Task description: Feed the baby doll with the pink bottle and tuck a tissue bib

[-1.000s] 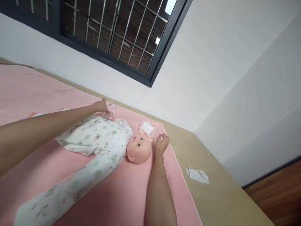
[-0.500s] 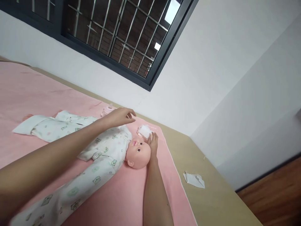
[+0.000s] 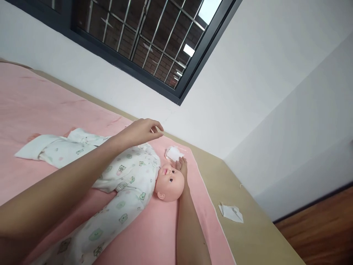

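A baby doll in white patterned pajamas lies on its back on a pink blanket, its head towards the right. My left hand hovers above the doll's upper body, fingers loosely bent and apart from the thumb, with nothing in it. Beside the top of the doll's head is my right hand, its fingers partly spread. Its fingertips are at the edge of a small white packet; whether they touch it I cannot tell. My right forearm passes close along the doll's head.
A folded white paper or cloth lies on the tan tabletop, right of the blanket. Behind the table stands a white wall with a dark-framed, barred window. Brown wood shows at the lower right.
My left hand has risen slightly and shifted right; the pink bottle seen behind it before is now hidden. The view has shifted a little. My right hand stays by the doll's head.
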A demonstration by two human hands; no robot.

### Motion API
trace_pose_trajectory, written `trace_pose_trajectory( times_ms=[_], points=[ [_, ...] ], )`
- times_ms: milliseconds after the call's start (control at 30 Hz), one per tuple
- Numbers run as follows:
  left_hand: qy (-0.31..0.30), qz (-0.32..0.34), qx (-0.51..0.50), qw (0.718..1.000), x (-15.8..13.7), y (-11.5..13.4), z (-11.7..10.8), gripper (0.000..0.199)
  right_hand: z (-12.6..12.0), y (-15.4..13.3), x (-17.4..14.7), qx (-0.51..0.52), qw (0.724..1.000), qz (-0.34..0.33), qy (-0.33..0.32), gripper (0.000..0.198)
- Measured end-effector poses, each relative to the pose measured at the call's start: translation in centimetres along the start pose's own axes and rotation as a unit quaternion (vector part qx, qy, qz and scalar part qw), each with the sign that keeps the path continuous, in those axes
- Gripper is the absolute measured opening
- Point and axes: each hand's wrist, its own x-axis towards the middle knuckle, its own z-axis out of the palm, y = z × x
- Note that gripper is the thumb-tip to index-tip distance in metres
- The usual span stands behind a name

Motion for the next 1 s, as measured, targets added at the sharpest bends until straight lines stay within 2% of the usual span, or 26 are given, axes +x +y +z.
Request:
trace_pose_trajectory(
  times_ms=[133,300,400,500,633,767,867,1000],
  points=[
    [0.009,0.010,-0.003,1.000,-0.2,-0.2,-0.4,0.030,-0.7,-0.3,0.3,0.054,0.998,0.021,0.034,0.054],
    [0.019,0.018,-0.001,1.000,-0.5,-0.2,-0.9,0.031,-2.3,-2.6,-0.2,0.129,0.988,0.076,0.045,0.054],
    [0.017,0.010,-0.004,1.000,-0.7,0.0,-1.2,0.032,-2.8,-4.3,-0.5,0.230,0.964,0.119,0.058,0.059],
    [0.020,0.006,0.001,1.000,-0.9,0.3,-1.5,0.030,-3.0,-5.8,-0.4,0.337,0.928,0.151,0.055,0.062],
    [0.012,0.015,0.015,1.000,-0.9,0.3,-1.6,0.030,-3.5,-6.9,0.0,0.430,0.888,0.157,0.036,0.052],
    [0.009,0.022,0.030,0.999,-1.1,0.5,-1.6,0.032,-4.3,-7.1,0.5,0.473,0.861,0.180,0.045,0.036],
    [0.013,0.022,0.036,0.999,-1.4,0.7,-1.7,0.037,-4.6,-7.0,0.8,0.479,0.844,0.235,0.062,0.026],
    [0.013,0.027,0.037,0.999,-1.7,0.9,-1.8,0.040,-4.4,-7.0,0.7,0.439,0.843,0.304,0.068,0.029]
  ],
)
